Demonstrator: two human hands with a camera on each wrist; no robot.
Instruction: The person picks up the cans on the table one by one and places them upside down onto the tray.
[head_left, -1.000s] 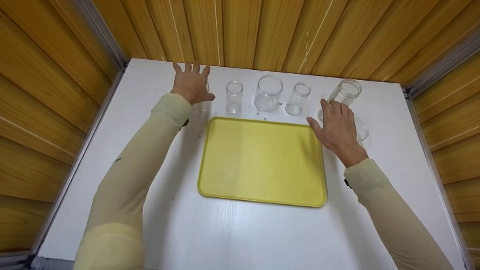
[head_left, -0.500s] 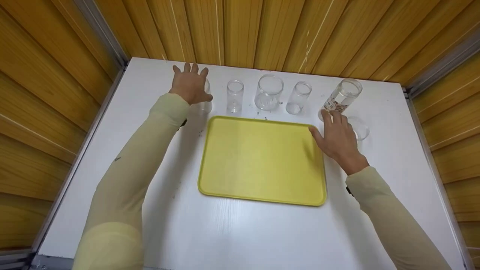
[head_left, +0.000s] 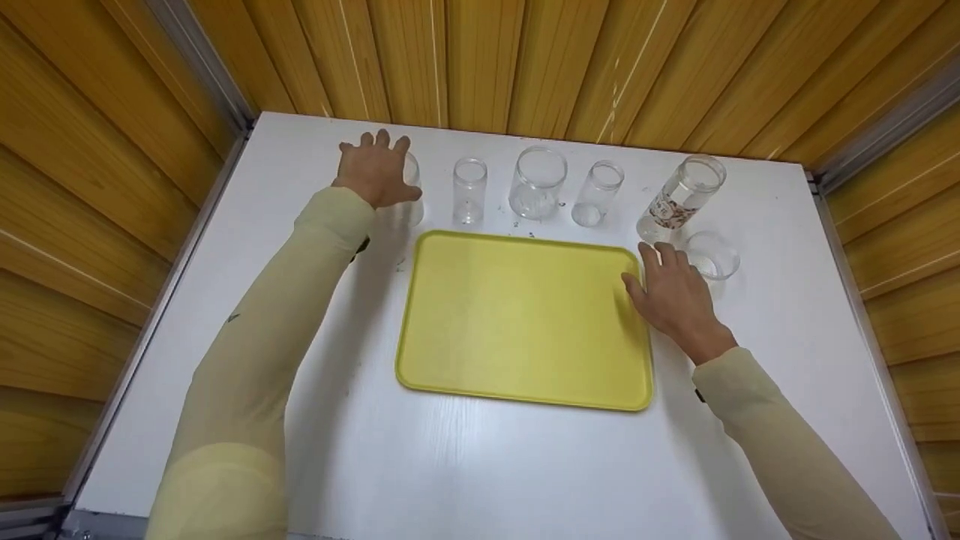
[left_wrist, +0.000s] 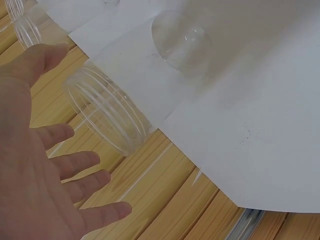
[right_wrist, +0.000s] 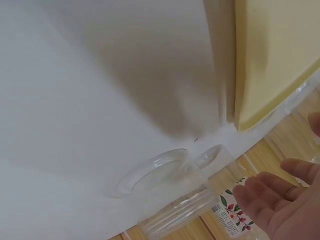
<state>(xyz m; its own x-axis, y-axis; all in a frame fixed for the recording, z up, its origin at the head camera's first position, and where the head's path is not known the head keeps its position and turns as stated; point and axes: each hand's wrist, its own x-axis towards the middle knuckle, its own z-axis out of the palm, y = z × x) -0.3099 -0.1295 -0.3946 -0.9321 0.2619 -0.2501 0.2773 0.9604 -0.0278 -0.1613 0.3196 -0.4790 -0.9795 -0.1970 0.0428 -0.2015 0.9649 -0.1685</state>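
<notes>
My left hand (head_left: 375, 175), fingers spread, hovers over a clear jar (head_left: 413, 202) at the left end of a row and hides part of it. In the left wrist view this clear jar (left_wrist: 135, 80) stands just beyond the palm, with nothing in the fingers. Over the tray's right edge is my right hand (head_left: 677, 304), fingers loosely extended and holding nothing. Just beyond its fingertips stands a tall clear jar (head_left: 679, 202) with a printed label. Beside that hand sits a short, wide clear jar (head_left: 714, 256). The right wrist view shows floral print on the label (right_wrist: 234, 210).
A yellow tray (head_left: 525, 322) lies flat on the white table (head_left: 457, 472). Behind it stand a narrow clear jar (head_left: 469, 191), a wide one (head_left: 538, 184) and another narrow one (head_left: 598, 195). Wood-look panels (head_left: 480, 67) wall the table's back and sides.
My right hand has drawn back toward me, uncovering the labelled jar and more of the short jar. My left hand has shifted slightly left, showing more of the jar beneath it.
</notes>
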